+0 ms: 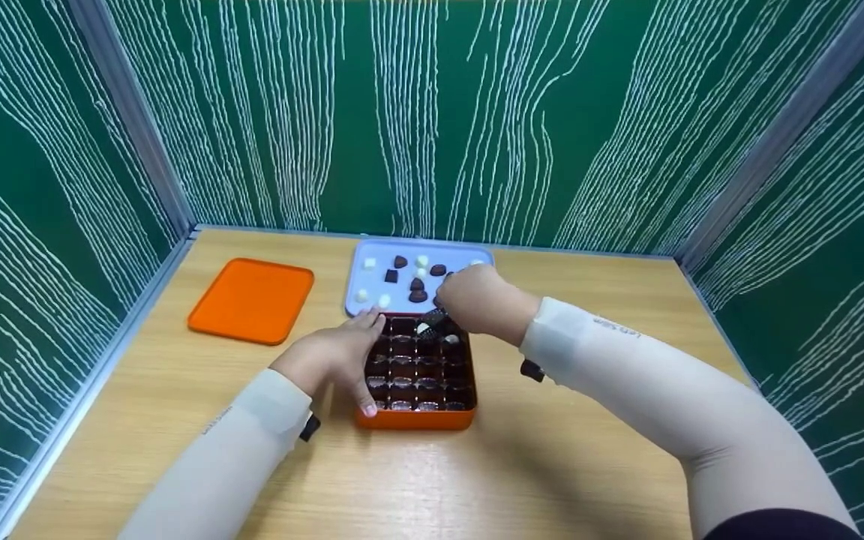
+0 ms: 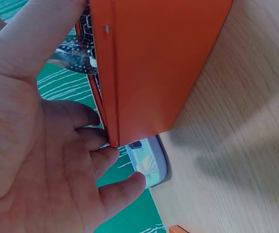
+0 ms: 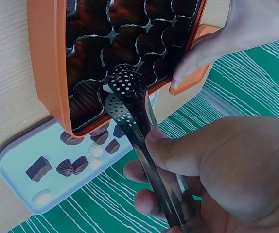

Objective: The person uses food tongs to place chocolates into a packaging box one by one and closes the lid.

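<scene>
An orange box (image 1: 417, 421) stands on the table, fitted with a dark brown insert (image 1: 415, 361) of small compartments. My left hand (image 1: 337, 355) grips its left side, thumb at the near corner and fingertips around the far one. Above the far compartments, my right hand (image 1: 481, 298) holds perforated metal tongs (image 3: 126, 80), thumb against one arm and fingers around the other. A small white piece (image 1: 423, 328) shows at the tongs' tips, mostly covered by them in the right wrist view. Another pale piece (image 1: 452, 340) lies in a compartment near the right wall.
Behind the box is a light blue tray (image 1: 383, 250) with several dark chocolates (image 1: 418, 295) and white pieces (image 1: 370, 263) scattered on it. An orange lid (image 1: 252, 300) lies at the left. Green walls (image 1: 349, 112) with white lines enclose the table's back and sides.
</scene>
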A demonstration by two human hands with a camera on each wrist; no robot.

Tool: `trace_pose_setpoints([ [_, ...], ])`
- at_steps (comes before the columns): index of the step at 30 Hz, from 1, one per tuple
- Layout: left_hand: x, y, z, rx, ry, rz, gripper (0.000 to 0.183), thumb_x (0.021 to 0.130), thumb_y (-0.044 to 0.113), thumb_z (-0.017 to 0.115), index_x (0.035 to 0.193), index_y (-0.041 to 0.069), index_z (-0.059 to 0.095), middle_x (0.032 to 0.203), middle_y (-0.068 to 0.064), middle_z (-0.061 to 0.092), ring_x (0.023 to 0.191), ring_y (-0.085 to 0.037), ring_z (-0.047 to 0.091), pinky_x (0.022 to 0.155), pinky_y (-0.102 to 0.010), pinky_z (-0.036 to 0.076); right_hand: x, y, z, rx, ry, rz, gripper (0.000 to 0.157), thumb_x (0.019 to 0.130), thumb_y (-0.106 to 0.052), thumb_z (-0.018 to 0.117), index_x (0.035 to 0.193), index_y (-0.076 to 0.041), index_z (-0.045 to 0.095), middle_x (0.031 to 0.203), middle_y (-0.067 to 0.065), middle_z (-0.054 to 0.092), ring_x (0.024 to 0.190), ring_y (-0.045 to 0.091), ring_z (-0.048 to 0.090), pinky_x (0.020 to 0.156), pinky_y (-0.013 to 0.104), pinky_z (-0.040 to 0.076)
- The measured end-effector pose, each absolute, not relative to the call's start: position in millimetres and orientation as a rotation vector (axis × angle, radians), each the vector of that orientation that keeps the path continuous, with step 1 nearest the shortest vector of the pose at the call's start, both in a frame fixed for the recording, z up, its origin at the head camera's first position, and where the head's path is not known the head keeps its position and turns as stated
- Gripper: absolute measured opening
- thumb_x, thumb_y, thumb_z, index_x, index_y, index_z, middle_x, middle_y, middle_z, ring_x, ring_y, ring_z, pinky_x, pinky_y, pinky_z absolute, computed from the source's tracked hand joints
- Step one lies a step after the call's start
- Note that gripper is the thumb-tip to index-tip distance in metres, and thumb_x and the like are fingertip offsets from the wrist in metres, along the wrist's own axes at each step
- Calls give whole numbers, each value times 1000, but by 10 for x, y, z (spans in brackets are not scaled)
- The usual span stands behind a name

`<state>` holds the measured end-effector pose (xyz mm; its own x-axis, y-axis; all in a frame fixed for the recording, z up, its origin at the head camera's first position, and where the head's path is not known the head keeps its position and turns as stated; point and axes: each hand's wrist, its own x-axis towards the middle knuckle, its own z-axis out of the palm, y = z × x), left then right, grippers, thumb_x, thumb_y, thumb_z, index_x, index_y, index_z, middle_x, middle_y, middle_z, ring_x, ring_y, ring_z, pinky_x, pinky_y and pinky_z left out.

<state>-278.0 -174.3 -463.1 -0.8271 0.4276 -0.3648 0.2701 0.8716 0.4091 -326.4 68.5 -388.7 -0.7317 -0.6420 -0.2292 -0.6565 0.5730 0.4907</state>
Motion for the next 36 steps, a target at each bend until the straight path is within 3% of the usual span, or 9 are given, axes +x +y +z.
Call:
trace_pose_setpoints([
  [9, -2794, -1753, -4628, 552, 2598, 437, 165, 62, 45, 112, 182, 4, 8, 193, -17, -4, 181, -35, 2, 147, -52, 13, -3192, 532, -3883, -1068, 2729, 1057, 37, 114, -16, 63, 77, -14, 64, 63, -2, 50, 56, 14, 46, 64, 35, 66],
  [15, -2802, -1765, -4617, 535, 2602, 438, 163, 63, 43, 113, 183, 6, 9, 193, -15, -3, 181, -35, 3, 146, -54, 18, -3124, 296, -3880, -1072, 2572, 1328, 25, 116, -23, 63, 105, -11, 82, 82, 4, 78, 72, 18, 75, 86, 44, 74],
  [20, -2787, -1746, -4600, 507, 2588, 452, 161, 65, 43, 112, 183, 10, 9, 194, -12, -4, 181, -34, 3, 146, -56, 19, -3135, 239, -3907, -1062, 2528, 1361, 26, 117, -23, 62, 105, -13, 83, 86, -1, 82, 71, 12, 69, 83, 33, 72],
  [25, -2780, -1755, -4592, 490, 2592, 442, 160, 64, 43, 112, 184, 12, 10, 194, -11, -3, 181, -34, 3, 146, -56, 20, -3162, 233, -3868, -1019, 2530, 1292, 31, 118, -36, 62, 114, -15, 84, 86, 1, 81, 72, 15, 69, 87, 39, 74],
  [27, -2782, -1760, -4593, 486, 2593, 447, 160, 64, 43, 112, 184, 13, 11, 194, -10, -3, 181, -33, 4, 146, -56, 20, -3177, 244, -3813, -1003, 2523, 1256, 32, 119, -37, 61, 123, -14, 83, 81, 1, 75, 68, 15, 66, 84, 40, 74],
  [29, -2784, -1758, -4595, 488, 2591, 455, 161, 63, 43, 112, 184, 13, 10, 194, -10, -4, 181, -33, 3, 146, -56, 19, -3201, 288, -3726, -962, 2528, 1201, 32, 121, -35, 57, 122, -14, 81, 71, -1, 64, 61, 13, 56, 72, 32, 70],
  [32, -2789, -1749, -4610, 497, 2586, 464, 161, 63, 43, 112, 184, 13, 9, 194, -10, -7, 181, -34, 1, 146, -57, 18, -3279, 409, -3560, -911, 2600, 1040, 25, 119, -20, 56, 110, -11, 77, 67, -4, 47, 57, 10, 43, 57, 24, 52],
  [34, -2788, -1744, -4617, 497, 2586, 460, 162, 62, 43, 111, 183, 13, 8, 193, -10, -8, 181, -34, 0, 146, -57, 18, -3348, 504, -3462, -880, 2677, 905, 17, 114, -16, 64, 101, -11, 74, 69, -4, 48, 60, 11, 43, 57, 25, 47],
  [36, -2783, -1741, -4615, 502, 2593, 446, 163, 62, 44, 111, 183, 12, 8, 193, -11, -6, 181, -34, 1, 146, -57, 20, -3436, 591, -3413, -872, 2755, 769, 11, 108, -15, 72, 99, -9, 73, 74, -2, 57, 64, 14, 51, 61, 30, 57],
])
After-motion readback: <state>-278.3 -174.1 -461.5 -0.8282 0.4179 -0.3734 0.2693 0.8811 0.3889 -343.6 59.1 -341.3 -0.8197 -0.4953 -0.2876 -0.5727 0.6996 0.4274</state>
